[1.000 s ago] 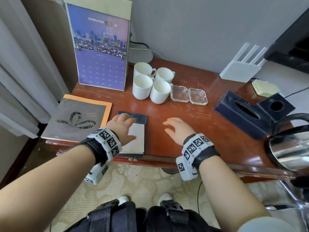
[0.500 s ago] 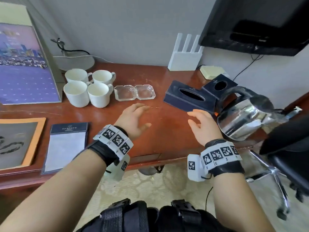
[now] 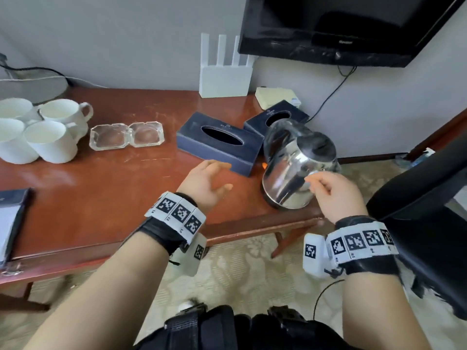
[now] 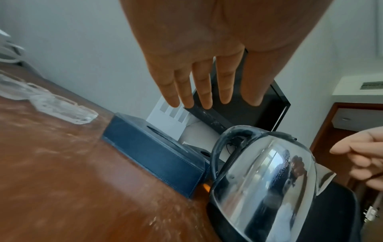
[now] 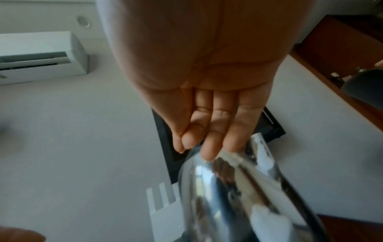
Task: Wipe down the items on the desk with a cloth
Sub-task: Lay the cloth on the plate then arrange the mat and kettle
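A shiny steel kettle [image 3: 295,170] with a black handle stands at the desk's right front corner. Just left of it lies a navy tissue box [image 3: 214,145], with a smaller navy box [image 3: 278,117] behind. My left hand [image 3: 222,176] hovers open above the desk in front of the tissue box, fingers straight [image 4: 207,101]. My right hand [image 3: 317,183] is at the kettle's spout side, its loosely bent fingers holding nothing, fingertips [image 5: 207,153] right at the kettle [image 5: 238,196]. I see no cloth in any view.
Several white cups [image 3: 48,137] and two glass ashtrays [image 3: 126,135] sit at the left of the red-brown desk [image 3: 101,198]. A white router [image 3: 225,79] stands by the wall under a black TV [image 3: 341,29]. A black chair [image 3: 424,223] is close on the right.
The head view has swung right, away from the calendar and notepad. Both hands have moved right along the desk, and the right hand has come up to the kettle.
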### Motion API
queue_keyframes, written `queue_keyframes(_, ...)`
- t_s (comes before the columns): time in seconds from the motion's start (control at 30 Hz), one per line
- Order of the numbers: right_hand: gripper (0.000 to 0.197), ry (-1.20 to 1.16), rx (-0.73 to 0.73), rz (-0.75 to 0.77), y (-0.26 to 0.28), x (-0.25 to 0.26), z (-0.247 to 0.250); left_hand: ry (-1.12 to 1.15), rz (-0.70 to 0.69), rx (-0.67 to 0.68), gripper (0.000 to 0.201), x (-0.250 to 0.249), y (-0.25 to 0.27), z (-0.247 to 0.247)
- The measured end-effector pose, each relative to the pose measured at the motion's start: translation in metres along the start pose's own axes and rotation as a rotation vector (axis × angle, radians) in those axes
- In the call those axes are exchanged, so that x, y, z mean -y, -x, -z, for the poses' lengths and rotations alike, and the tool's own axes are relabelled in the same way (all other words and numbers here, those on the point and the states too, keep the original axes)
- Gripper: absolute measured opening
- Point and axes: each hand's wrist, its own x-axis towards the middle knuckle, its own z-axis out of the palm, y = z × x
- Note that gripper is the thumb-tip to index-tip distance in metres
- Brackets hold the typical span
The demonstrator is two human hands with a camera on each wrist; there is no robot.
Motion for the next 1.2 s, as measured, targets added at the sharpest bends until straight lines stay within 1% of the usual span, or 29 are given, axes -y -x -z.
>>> queue_keyframes(0.13,0.022,-0.015,-0.181,-0.033,-0.025,-0.031,0.016,-0.037,-0.056,0.008,0.048,-0.022,-0.039,-0.016)
queue_keyframes(0.2,0.026,-0.051,-0.186,-0.039,-0.035,-0.040,0.022,-0.040,-0.052,0.040,0.048,-0.036,-0.053,-0.026)
queue_keyframes(0.3,0.034,-0.069,-0.137,-0.003,-0.056,-0.054,0.030,-0.019,-0.041,0.075,0.046,-0.055,-0.071,-0.038)
queue_keyframes(0.4,0.035,-0.093,-0.044,0.041,-0.088,-0.074,0.031,-0.056,0.004,0.035,0.047,-0.070,-0.087,-0.054)
queue_keyframes(0.47,0.035,-0.090,0.076,0.076,-0.112,-0.087,0.027,-0.080,0.039,-0.002,0.046,-0.080,-0.094,-0.068)
queue_keyframes(0.53,0.037,-0.068,0.213,0.124,-0.131,-0.099,0.024,0.010,0.090,-0.043,0.042,-0.093,-0.094,-0.085)
queue_keyframes(0.57,0.037,-0.080,0.263,0.157,-0.141,-0.105,0.022,0.079,0.126,-0.077,0.041,-0.101,-0.093,-0.093)
queue_keyframes(0.63,0.038,-0.118,0.337,0.237,-0.157,-0.115,0.019,0.161,0.204,-0.192,0.041,-0.113,-0.090,-0.108)
queue_keyframes(0.7,0.037,-0.153,0.380,0.296,-0.171,-0.122,0.016,0.125,0.269,-0.320,0.044,-0.121,-0.084,-0.118)
queue_keyframes(0.73,0.037,-0.175,0.398,0.310,-0.176,-0.124,0.016,0.097,0.308,-0.353,0.047,-0.124,-0.080,-0.121)
queue_keyframes(0.77,0.036,-0.197,0.415,0.314,-0.180,-0.125,0.015,0.087,0.349,-0.354,0.050,-0.129,-0.075,-0.124)
queue_keyframes(0.83,0.035,-0.199,0.436,0.335,-0.185,-0.125,0.015,0.100,0.399,-0.300,0.064,-0.139,-0.065,-0.133)
queue_keyframes(0.97,0.046,-0.082,0.470,0.440,-0.190,-0.126,0.023,0.060,0.483,-0.149,0.117,-0.156,-0.065,-0.158)
queue_keyframes(1.03,0.044,-0.066,0.468,0.488,-0.190,-0.129,0.030,0.030,0.542,-0.118,0.132,-0.159,-0.073,-0.165)
queue_keyframes(1.1,0.041,-0.056,0.465,0.547,-0.192,-0.134,0.034,0.016,0.558,-0.132,0.141,-0.159,-0.080,-0.169)
queue_keyframes(1.2,0.038,-0.110,0.505,0.563,-0.192,-0.147,0.039,0.034,0.561,-0.184,0.141,-0.161,-0.089,-0.172)
